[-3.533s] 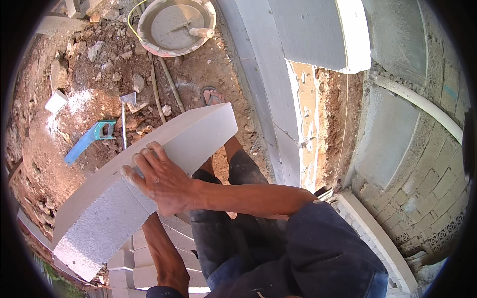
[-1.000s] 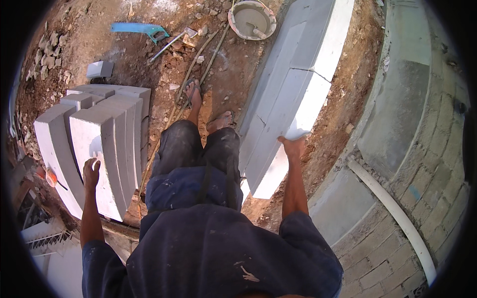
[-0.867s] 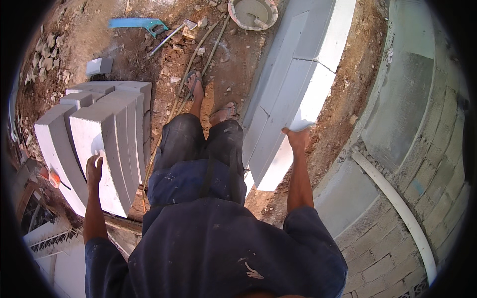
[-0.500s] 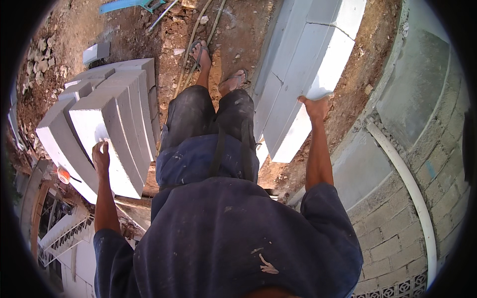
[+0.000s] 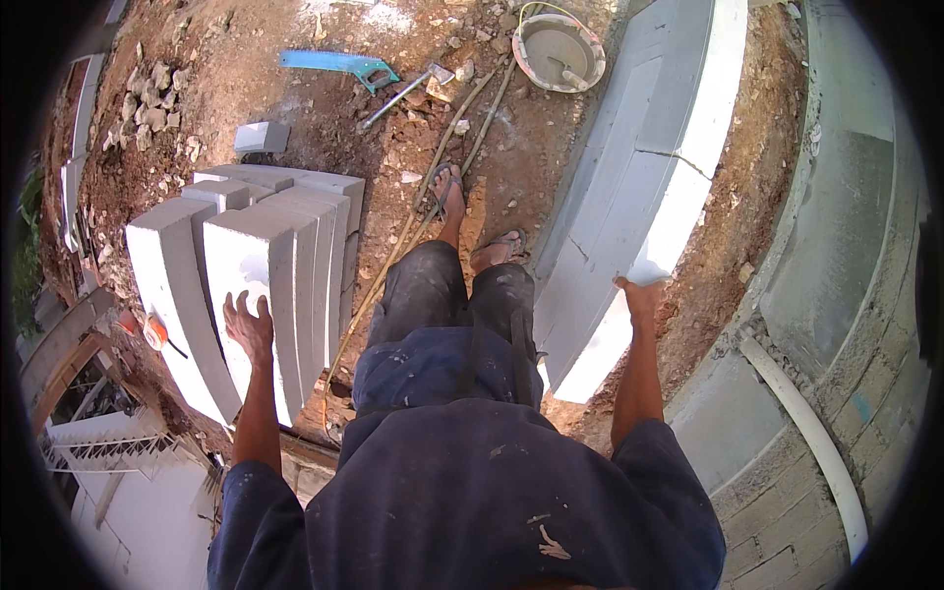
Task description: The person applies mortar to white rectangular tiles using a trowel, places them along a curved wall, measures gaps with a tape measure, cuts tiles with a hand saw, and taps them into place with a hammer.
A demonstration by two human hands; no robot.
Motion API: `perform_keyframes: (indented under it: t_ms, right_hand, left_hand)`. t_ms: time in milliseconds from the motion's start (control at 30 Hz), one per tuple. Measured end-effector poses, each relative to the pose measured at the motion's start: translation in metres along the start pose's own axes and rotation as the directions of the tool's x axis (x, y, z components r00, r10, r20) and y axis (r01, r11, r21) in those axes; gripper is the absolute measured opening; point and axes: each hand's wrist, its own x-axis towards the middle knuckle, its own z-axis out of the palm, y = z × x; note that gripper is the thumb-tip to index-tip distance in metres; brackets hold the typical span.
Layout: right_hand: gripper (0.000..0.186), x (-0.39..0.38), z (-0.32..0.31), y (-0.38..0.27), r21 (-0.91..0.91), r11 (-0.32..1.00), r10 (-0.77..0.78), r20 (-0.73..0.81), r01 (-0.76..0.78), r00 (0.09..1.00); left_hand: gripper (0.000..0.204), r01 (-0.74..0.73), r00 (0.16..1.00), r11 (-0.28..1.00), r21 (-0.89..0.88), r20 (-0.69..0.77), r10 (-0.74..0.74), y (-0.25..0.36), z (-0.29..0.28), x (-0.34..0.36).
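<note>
My left hand [image 5: 248, 329] is raised with fingers spread, in front of the sunlit end face of a light grey building block [image 5: 251, 236]. Whether the fingertips touch the block cannot be told. That block stands in a row of several similar blocks, with a long block [image 5: 162, 265] to its left. On the right, my right hand [image 5: 642, 298] is at the outer edge of a low wall of pale blocks [image 5: 615, 216]. Its thumb points toward the wall top and the fingers are stretched apart, partly hidden. Neither hand appears to hold anything.
Ahead on the reddish soil lie a blue handsaw [image 5: 329, 61], a hammer [image 5: 403, 95] and a small block offcut [image 5: 262, 138]. A bucket of grey mortar [image 5: 556, 49] stands beside the low wall. A hose [image 5: 418, 211] runs past my feet; a white pipe [image 5: 806, 423] is at right.
The view has shifted forward, bringing the bucket and the whole saw into sight. My left hand's fingers have spread wider; my right hand remains by the wall edge.
</note>
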Motion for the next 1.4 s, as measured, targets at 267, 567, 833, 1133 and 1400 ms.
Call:
perform_keyframes:
  t_ms: [267, 567, 833, 1133, 1400]
  right_hand:
    - [0.064, -0.016, -0.017, -0.042, 0.135, 0.832, -0.417, -0.488, 0.538, 0.767]
    - [0.036, -0.143, 0.117, -0.023, 0.639, 0.761, -0.219, 0.415, -0.112, 0.883]
    - [0.034, -0.199, 0.242, -0.013, 0.499, 0.785, 0.163, 0.406, -0.367, 0.899]
    - [0.027, -0.201, 0.253, -0.098, 0.384, 0.912, -0.008, 0.366, -0.143, 0.93]
    - [0.029, -0.212, 0.224, -0.064, 0.439, 0.893, -0.035, 0.282, -0.096, 0.959]
  left_hand:
    - [0.013, -0.128, 0.989, 0.874, -0.469, 0.005, 0.147, 0.116, -0.043, -0.025]
    - [0.034, -0.378, 0.861, 0.86, -0.342, 0.211, 0.463, 0.255, 0.143, 0.115]
    - [0.031, -0.392, 0.736, 0.909, -0.14, 0.544, 0.402, 0.36, 0.399, 0.32]
    - [0.06, -0.528, 0.721, 0.849, 0.003, 0.53, 0.447, 0.32, 0.522, 0.422]
    - [0.044, -0.496, 0.711, 0.78, -0.38, 0.338, 0.617, 0.313, 0.293, 0.235]
